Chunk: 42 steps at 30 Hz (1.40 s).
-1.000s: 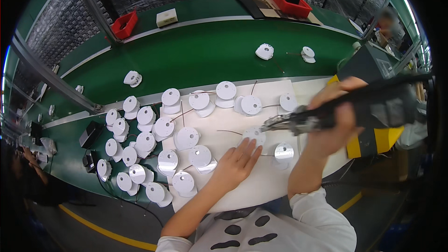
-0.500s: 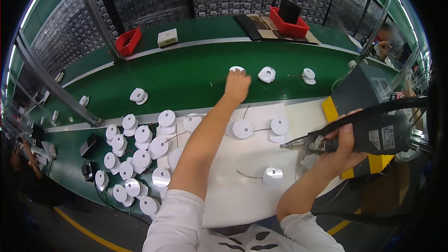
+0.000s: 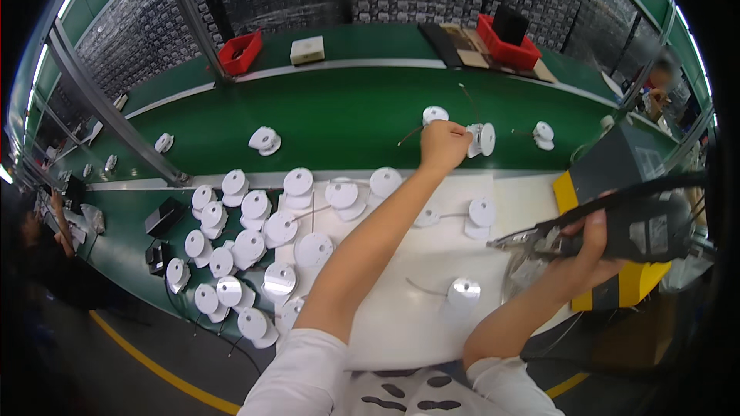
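My left hand [image 3: 445,148] reaches over the green belt, its fingers closed on the edge of a white round housing [image 3: 486,139] that is tilted on its side. Just left of those fingers sits another white housing [image 3: 435,114] with a thin wire. My right hand [image 3: 590,250] is wrapped round a dark powered screwdriver [image 3: 566,242] with a metal tip and a black hose. Its tip points left above the white board [image 3: 393,323]. On that board, one housing [image 3: 464,293] with a wire lies below the tip, and another [image 3: 482,213] stands near it.
Several white housings [image 3: 249,246] crowd the left of the bench. Black boxes [image 3: 164,217] lie beyond them. A grey machine with yellow stripes [image 3: 617,162] stands at the right. Red bins [image 3: 240,52] and a white box [image 3: 307,50] sit on the back shelf. Co-workers are at both sides.
The view has shifted, so things appear farther right. My left hand has left one housing on the belt and moved right to grip and tilt its neighbour. My right hand keeps hold of the screwdriver.
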Tool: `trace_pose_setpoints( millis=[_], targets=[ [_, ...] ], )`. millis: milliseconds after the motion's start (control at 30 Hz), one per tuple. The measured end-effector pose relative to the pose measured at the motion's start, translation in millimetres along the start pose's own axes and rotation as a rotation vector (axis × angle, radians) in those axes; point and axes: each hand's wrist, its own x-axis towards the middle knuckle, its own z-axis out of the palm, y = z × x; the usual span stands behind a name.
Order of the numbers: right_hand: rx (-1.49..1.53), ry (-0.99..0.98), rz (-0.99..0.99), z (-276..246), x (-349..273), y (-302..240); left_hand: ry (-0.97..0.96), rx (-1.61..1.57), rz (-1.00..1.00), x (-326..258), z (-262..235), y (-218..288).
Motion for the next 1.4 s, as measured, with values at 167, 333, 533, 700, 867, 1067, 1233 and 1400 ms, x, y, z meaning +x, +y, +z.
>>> trace_pose_setpoints(
  millis=[167,333,533,700,867,1067,1233,1400],
  targets=[
    [0.089,-0.142,0.010,7,0,-3,0.061,-0.533,-0.310,-153,-90,28],
    [0.171,-0.220,0.092,17,-18,-11,0.179,-0.624,-0.529,-277,-98,-21],
    [0.221,-0.322,0.154,14,-27,-14,0.084,-0.497,-0.404,-321,-104,-18],
    [0.307,-0.374,0.227,24,-38,-21,-0.185,0.527,0.034,-310,-127,5],
    [0.329,-0.444,0.298,32,-53,-17,-0.265,0.891,0.643,-277,-114,-34],
    [0.327,-0.417,0.293,40,-58,-16,-0.129,0.817,0.694,-268,-104,-56],
    [0.348,-0.424,0.295,44,-64,-10,-0.127,0.825,0.683,-267,-106,-51],
    [0.348,-0.433,0.253,48,-68,0,-0.128,0.834,0.670,-267,-107,-49]
  ],
)
